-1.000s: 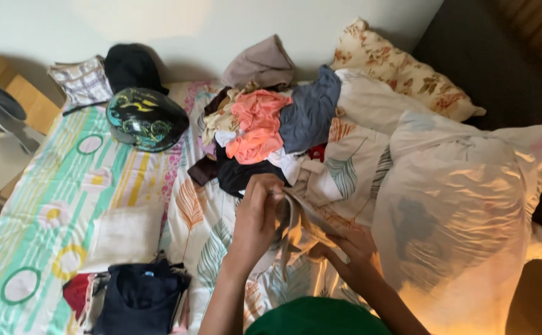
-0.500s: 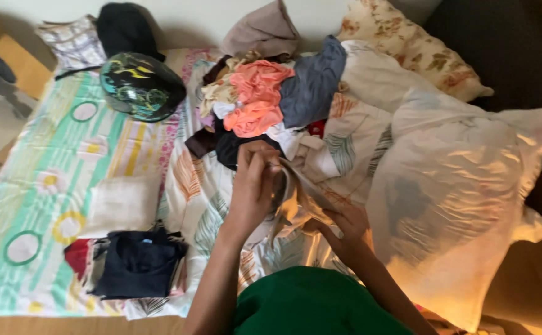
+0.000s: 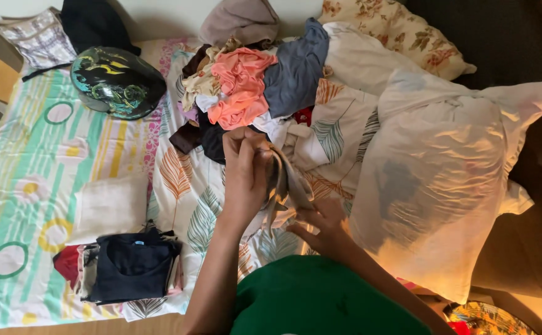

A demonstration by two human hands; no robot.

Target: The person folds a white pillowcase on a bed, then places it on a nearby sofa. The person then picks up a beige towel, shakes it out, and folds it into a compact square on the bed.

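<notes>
Pinching beige cloth (image 3: 281,180) – left hand (image 3: 244,177) closed, right hand (image 3: 324,224) spread, clothes pile (image 3: 252,87) near.

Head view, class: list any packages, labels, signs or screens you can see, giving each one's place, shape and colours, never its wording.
Label: a small light-blue tag at the neck of the folded dark garment, lower left on the bed.
Packages, signs, screens: none clearly in view; the colourful thing at the bottom right corner is too cut off to tell.
</notes>
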